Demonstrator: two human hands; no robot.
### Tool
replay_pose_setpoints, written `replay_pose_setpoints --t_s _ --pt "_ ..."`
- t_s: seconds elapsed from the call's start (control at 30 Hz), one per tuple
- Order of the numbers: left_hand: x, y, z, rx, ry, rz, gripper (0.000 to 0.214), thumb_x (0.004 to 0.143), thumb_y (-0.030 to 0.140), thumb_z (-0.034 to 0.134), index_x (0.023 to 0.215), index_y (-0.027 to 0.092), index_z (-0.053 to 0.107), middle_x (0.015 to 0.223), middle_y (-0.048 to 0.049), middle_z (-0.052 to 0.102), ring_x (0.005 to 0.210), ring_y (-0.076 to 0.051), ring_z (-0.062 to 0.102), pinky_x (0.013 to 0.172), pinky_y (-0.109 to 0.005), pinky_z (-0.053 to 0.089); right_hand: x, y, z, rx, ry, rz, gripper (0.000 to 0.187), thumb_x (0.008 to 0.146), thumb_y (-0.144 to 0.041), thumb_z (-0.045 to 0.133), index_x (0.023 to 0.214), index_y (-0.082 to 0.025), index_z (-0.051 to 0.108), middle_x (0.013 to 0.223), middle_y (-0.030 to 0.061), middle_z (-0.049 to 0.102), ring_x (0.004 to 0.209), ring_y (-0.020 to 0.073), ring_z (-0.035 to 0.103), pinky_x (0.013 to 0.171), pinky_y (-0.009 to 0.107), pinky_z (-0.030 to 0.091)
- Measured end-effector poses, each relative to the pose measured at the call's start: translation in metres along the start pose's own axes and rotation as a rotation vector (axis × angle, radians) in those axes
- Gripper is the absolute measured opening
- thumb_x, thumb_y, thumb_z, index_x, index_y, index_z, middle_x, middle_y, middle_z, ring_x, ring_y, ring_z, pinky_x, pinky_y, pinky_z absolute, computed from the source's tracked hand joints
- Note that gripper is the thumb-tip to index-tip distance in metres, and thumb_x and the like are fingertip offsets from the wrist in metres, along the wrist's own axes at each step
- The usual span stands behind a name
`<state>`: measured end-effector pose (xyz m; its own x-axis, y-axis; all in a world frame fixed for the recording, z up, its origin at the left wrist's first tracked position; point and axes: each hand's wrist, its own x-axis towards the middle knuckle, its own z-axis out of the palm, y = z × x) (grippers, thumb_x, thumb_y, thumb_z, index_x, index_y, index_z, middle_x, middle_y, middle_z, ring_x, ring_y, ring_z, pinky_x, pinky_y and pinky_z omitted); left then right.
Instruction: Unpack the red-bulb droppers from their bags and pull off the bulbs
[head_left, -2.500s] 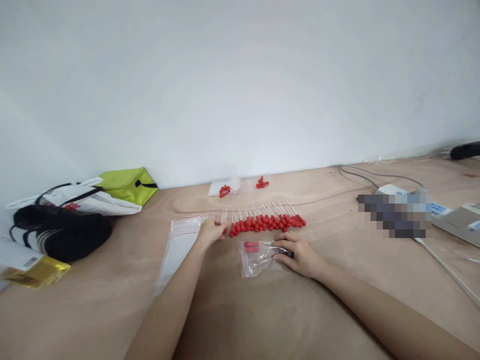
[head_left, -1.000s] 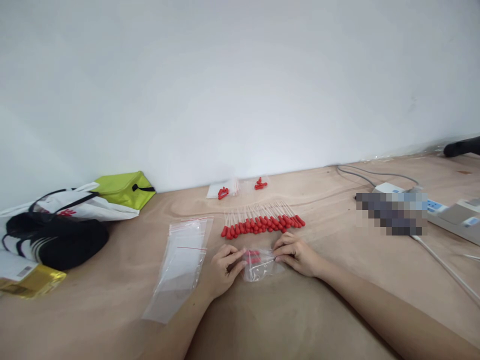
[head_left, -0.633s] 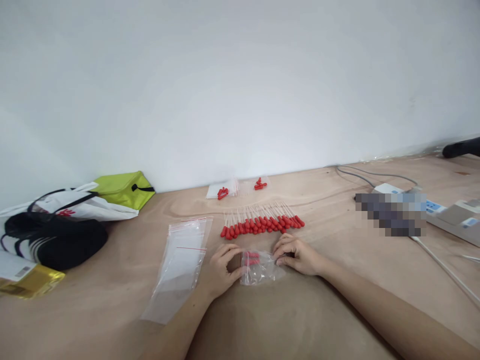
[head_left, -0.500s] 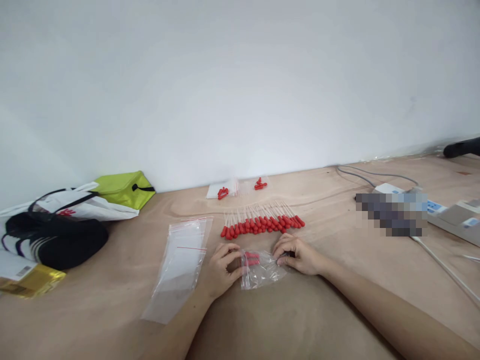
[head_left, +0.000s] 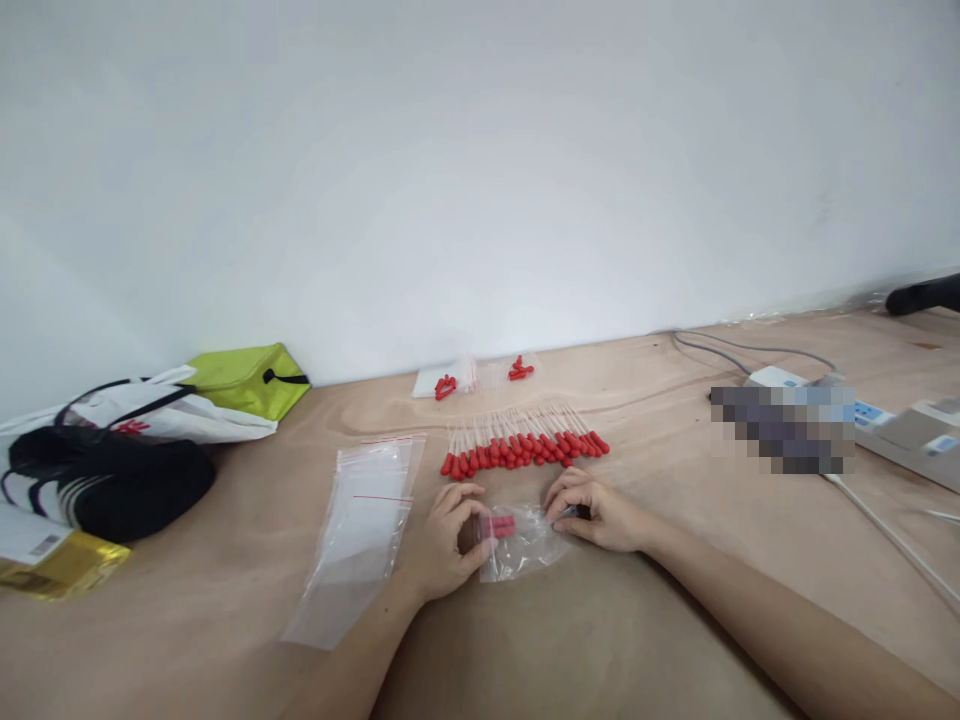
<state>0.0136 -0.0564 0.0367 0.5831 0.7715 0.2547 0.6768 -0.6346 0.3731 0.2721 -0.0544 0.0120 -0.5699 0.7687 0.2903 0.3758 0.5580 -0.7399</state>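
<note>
A small clear zip bag (head_left: 534,552) lies on the table between my two hands. Its left end is pinched between the thumb and fingers of my left hand (head_left: 450,535). At the right end, my right hand (head_left: 592,508) closes its fingertips on the plastic. Red tips (head_left: 504,526) show through the bag near my left fingers; whatever they are attached to is hard to see. Just beyond the hands lies a row of wooden sticks with red bulb-shaped heads (head_left: 525,448), heads toward me.
Flat zip bags (head_left: 364,540) are stacked to the left. Two bags with red-headed pieces (head_left: 445,386) (head_left: 520,368) lie by the wall. A green bag (head_left: 251,375), a black cap-like item (head_left: 142,485) and a gold packet (head_left: 75,565) sit far left. Power strips (head_left: 870,412) and cables are right.
The red tips inside the bag have shifted slightly left toward my left hand, and the bag's plastic lies a little differently. Both hands keep nearly the same place.
</note>
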Motion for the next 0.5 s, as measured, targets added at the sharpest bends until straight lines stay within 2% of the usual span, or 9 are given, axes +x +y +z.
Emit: replay_pose_setpoints --t_s 0.3,0.4,0.5 --pt "0.0018 0.0063 -0.0048 -0.033 0.103 0.027 0.011 0.060 0.013 0.052 0.068 0.019 0.050 0.086 -0.0046 0.052 0.082 -0.018 0.053 0.075 -0.032 0.046 -0.0015 0.0006 0.0029 -0.077 0.094 0.006 0.013 0.074 -0.027 0.061 0.064 -0.018 0.060 0.085 0.0036 0.055 0.082 0.0150 0.052 0.076 0.033 0.040" --pt "0.0014 0.0055 -0.0064 -0.026 0.061 0.051 0.013 0.060 0.012 0.050 0.070 0.019 0.051 0.084 -0.0044 0.051 0.077 -0.017 0.053 0.071 -0.030 0.047 -0.0022 -0.0010 0.0013 -0.098 0.086 -0.013 0.013 0.074 -0.025 0.060 0.064 -0.018 0.058 0.086 0.0040 0.055 0.083 0.0155 0.051 0.077 0.034 0.040" --pt "0.0022 0.0055 -0.0052 -0.021 0.050 0.067 0.018 0.063 0.015 0.053 0.080 0.019 0.054 0.090 -0.0057 0.052 0.083 -0.018 0.054 0.075 -0.031 0.046 -0.0032 -0.0026 0.0009 -0.099 0.091 -0.018 0.012 0.075 -0.024 0.059 0.066 -0.018 0.058 0.085 0.0042 0.055 0.081 0.0154 0.051 0.075 0.034 0.040"
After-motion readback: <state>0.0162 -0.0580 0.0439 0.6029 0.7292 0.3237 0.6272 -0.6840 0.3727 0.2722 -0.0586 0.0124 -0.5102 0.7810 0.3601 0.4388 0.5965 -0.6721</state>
